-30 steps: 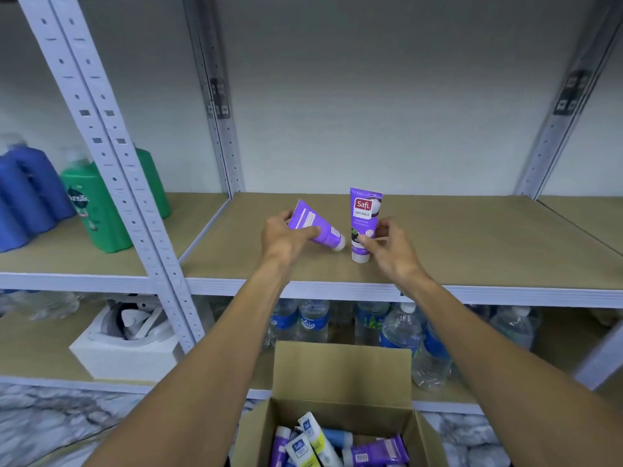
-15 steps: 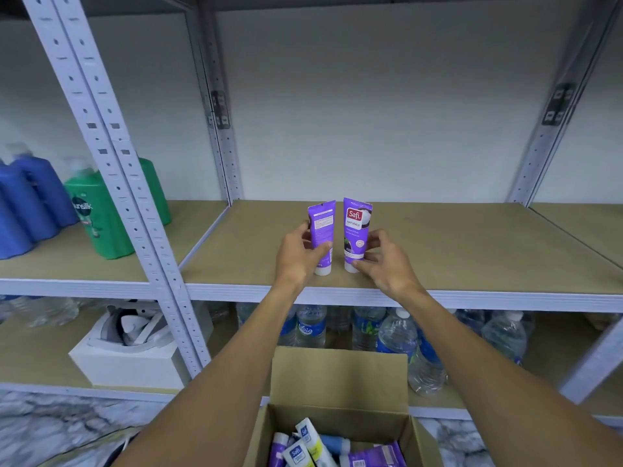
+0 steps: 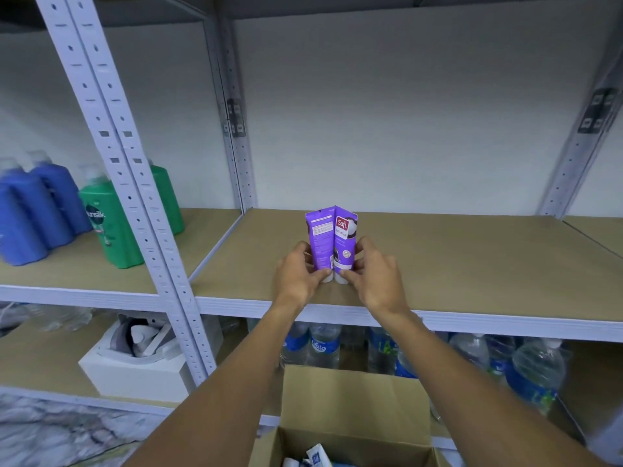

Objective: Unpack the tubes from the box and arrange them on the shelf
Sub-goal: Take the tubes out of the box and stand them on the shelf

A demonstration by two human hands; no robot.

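Purple pair, cap-down and touching, near the front edge of the tan board shelf point(image 3: 472, 264): purple plastic tube with back label out point(image 3: 320, 237) on the left, purple plastic tube with red Safi logo point(image 3: 344, 241) on the right. Grip: left hand point(image 3: 296, 276) curled round the back-label one, right hand point(image 3: 374, 278) round the Safi one. Below, open brown cardboard box point(image 3: 354, 399) with more tubes point(image 3: 315, 458) inside.

Box point(image 3: 354, 402) and its tubes point(image 3: 315, 459), cut off by the bottom edge.
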